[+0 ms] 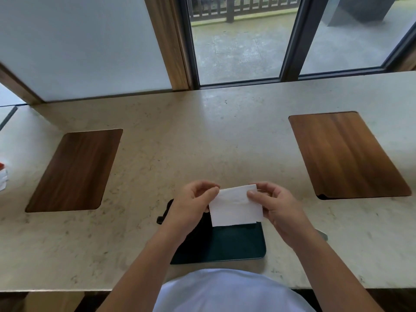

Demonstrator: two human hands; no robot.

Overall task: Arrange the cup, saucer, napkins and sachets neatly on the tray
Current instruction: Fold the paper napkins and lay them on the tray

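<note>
A folded white napkin [236, 207] hangs in the air above the near middle of the counter. My left hand [191, 203] pinches its upper left corner and my right hand [276, 206] pinches its upper right edge. Directly beneath lies a dark green rectangular tray [238, 244], partly covered by my left forearm. Something black [163, 216] pokes out by the tray's far left corner, mostly hidden by my left hand. No cup, saucer or sachets show in this view.
Two brown wooden boards sit on the pale stone counter [202, 136], one at the left [74, 170] and one at the right [346, 154]. A red-and-white object [3, 176] peeks in at the far left edge. A window and wall close off the back.
</note>
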